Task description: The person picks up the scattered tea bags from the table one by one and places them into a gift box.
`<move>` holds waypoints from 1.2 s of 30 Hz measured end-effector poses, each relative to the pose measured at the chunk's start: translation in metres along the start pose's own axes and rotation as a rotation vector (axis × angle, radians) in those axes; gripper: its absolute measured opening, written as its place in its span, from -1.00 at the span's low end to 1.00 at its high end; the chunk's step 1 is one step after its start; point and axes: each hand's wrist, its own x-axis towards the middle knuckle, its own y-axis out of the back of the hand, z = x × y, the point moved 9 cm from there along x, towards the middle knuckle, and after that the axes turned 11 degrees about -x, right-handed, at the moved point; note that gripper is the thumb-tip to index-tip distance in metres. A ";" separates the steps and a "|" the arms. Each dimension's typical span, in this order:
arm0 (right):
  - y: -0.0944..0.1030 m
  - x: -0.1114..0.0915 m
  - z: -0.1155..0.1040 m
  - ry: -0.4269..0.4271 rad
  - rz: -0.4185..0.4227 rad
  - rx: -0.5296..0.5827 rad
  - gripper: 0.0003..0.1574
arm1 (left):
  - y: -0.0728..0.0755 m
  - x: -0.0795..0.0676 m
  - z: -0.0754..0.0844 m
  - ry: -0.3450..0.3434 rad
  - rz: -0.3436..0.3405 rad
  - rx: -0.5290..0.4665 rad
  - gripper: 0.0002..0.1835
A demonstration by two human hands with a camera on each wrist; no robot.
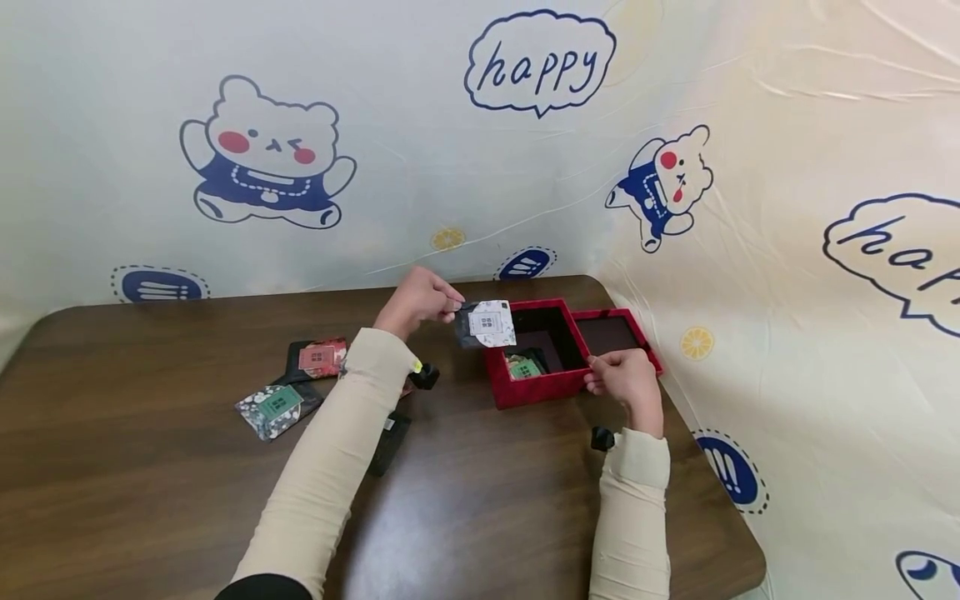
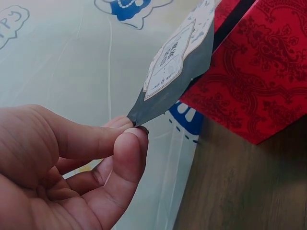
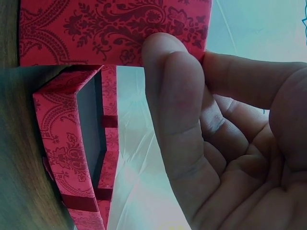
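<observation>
My left hand [image 1: 417,305] pinches one end of a small dark packet [image 1: 487,324] with a white patterned label. The packet hangs over the left rim of an open red box [image 1: 542,389]. In the left wrist view the packet [image 2: 173,72] tapers to the corner held between thumb and fingers. On the box's right side, my right hand [image 1: 628,383] grips the wall at its near corner; the right wrist view shows thumb and fingertips on the patterned red wall [image 3: 110,33]. Inside the box lies a packet with a green label [image 1: 527,368].
A shallow red box part [image 1: 611,333] with a dark inside stands right of the box. Left on the wooden table [image 1: 150,433] lie a red-labelled packet [image 1: 322,357], a green-labelled packet [image 1: 280,407] and a black packet [image 1: 390,446], partly behind my left arm. A printed cloth hangs behind.
</observation>
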 end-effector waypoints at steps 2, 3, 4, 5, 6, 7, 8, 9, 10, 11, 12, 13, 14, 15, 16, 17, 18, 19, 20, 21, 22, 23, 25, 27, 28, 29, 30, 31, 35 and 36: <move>0.000 0.000 0.000 -0.001 0.005 -0.004 -0.72 | -0.002 0.000 0.000 0.002 -0.003 -0.003 -0.89; 0.000 0.000 0.000 -0.001 0.005 -0.007 -0.72 | -0.003 0.000 0.001 0.003 -0.005 -0.007 -0.88; 0.000 0.000 0.001 0.000 0.004 -0.009 -0.72 | -0.004 0.000 0.001 0.004 -0.004 -0.010 -0.88; -0.001 0.000 0.001 0.001 0.005 -0.011 -0.71 | -0.005 0.000 0.001 0.004 -0.003 -0.011 -0.88; -0.001 0.000 0.001 0.002 0.005 -0.014 -0.71 | -0.005 0.001 0.001 0.005 0.000 -0.009 -0.88; -0.001 0.000 0.001 0.002 0.006 -0.016 -0.71 | -0.006 0.001 0.001 0.005 0.001 -0.006 -0.88; -0.001 0.000 0.001 0.003 0.007 -0.018 -0.71 | -0.007 0.001 0.002 0.005 0.002 -0.007 -0.88; -0.001 -0.001 0.001 0.004 0.009 -0.021 -0.71 | -0.008 0.001 0.002 0.007 0.000 -0.008 -0.88; -0.001 -0.001 0.001 0.004 0.011 -0.024 -0.71 | -0.008 0.001 0.002 0.007 -0.001 -0.006 -0.88; -0.001 -0.001 0.001 0.002 0.013 -0.022 -0.71 | -0.009 0.001 0.002 0.008 -0.004 -0.004 -0.88; -0.001 -0.001 0.001 0.001 0.014 -0.022 -0.72 | -0.010 0.001 0.002 0.010 -0.006 -0.003 -0.88; -0.001 -0.001 0.001 0.000 0.013 -0.020 -0.72 | -0.011 0.001 0.003 0.012 -0.007 -0.004 -0.88; -0.001 -0.002 0.002 -0.002 0.011 -0.019 -0.72 | -0.012 0.001 0.003 0.014 -0.008 -0.004 -0.87; -0.001 -0.002 0.002 -0.003 0.009 -0.017 -0.72 | -0.013 0.001 0.003 0.015 -0.007 -0.001 -0.87; -0.001 -0.002 0.002 -0.005 0.007 -0.015 -0.72 | -0.013 0.001 0.004 0.014 -0.004 0.002 -0.87; -0.001 -0.002 0.001 -0.007 0.006 -0.013 -0.72 | -0.014 0.002 0.004 0.012 -0.001 0.004 -0.87; -0.001 -0.002 0.001 -0.008 0.005 -0.013 -0.73 | -0.015 0.002 0.004 0.009 0.002 0.004 -0.87; -0.001 -0.002 0.001 -0.007 0.005 -0.013 -0.73 | -0.016 0.002 0.005 0.005 0.004 0.004 -0.88; -0.001 -0.002 0.001 -0.007 0.005 -0.015 -0.73 | -0.017 0.002 0.005 0.000 0.005 0.005 -0.89; 0.000 -0.002 0.001 -0.007 0.007 -0.015 -0.73 | -0.018 0.002 0.005 -0.005 0.007 0.007 -0.91; 0.000 -0.002 0.000 -0.006 0.008 -0.016 -0.73 | -0.019 0.002 0.005 -0.012 0.007 0.010 -0.91; 0.000 -0.002 0.000 -0.004 0.010 -0.018 -0.72 | -0.021 0.003 0.005 -0.016 0.005 0.012 -0.92; 0.000 -0.002 0.000 -0.001 0.014 -0.020 -0.72 | -0.024 0.003 0.005 -0.022 0.005 0.020 -0.93; 0.000 -0.002 0.000 0.001 0.015 -0.025 -0.72 | -0.027 0.003 0.005 -0.024 0.005 0.024 -0.93; 0.000 -0.001 0.000 0.001 0.014 -0.028 -0.72 | -0.028 0.003 0.005 -0.026 0.003 0.023 -0.93; 0.001 -0.001 0.000 0.000 0.014 -0.030 -0.72 | -0.030 0.003 0.006 -0.026 0.002 0.020 -0.93; 0.001 -0.001 0.000 0.000 0.014 -0.032 -0.72 | -0.031 0.003 0.006 -0.028 0.002 0.019 -0.93; 0.001 -0.001 0.000 -0.001 0.014 -0.033 -0.72 | -0.032 0.003 0.007 -0.030 0.002 0.017 -0.93; 0.001 -0.001 0.000 -0.001 0.016 -0.033 -0.71 | -0.036 0.003 0.009 -0.027 0.003 0.014 -0.91; 0.001 -0.001 0.000 0.001 0.017 -0.032 -0.71 | -0.037 0.003 0.010 -0.027 0.005 0.016 -0.91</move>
